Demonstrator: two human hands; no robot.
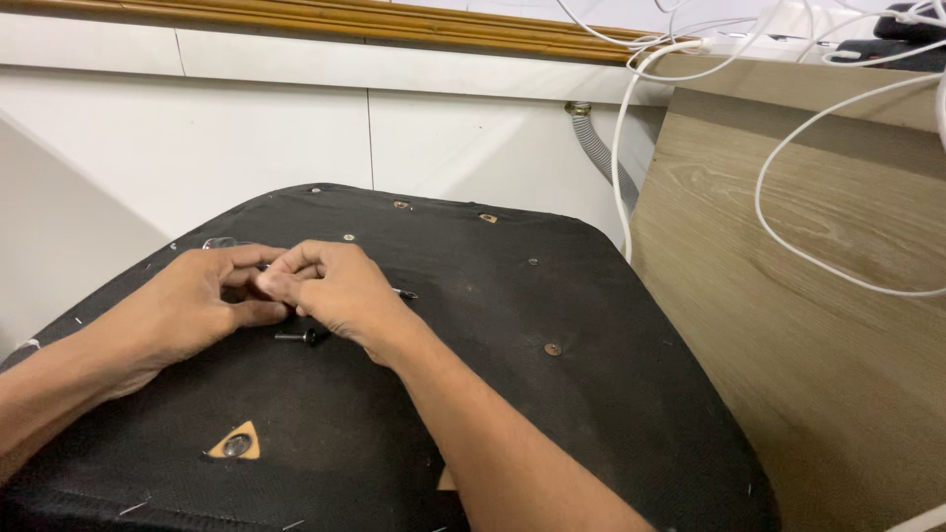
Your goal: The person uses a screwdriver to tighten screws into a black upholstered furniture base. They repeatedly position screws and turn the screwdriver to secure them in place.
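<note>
Two hands, left hand (192,300) & right hand (330,291), grips pinched together w/ fingertips meeting above black bolt (301,337) on seat underside (552,296)

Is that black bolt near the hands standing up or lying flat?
Lying flat: the black bolt rests on its side on the black seat underside.

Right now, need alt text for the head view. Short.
Two bare hands, left hand and right hand, meet fingertip to fingertip over a black fabric-covered panel, pinching something too small to make out. A black bolt lies on the fabric just below them. A wooden board and white cables sit to the right.
</note>
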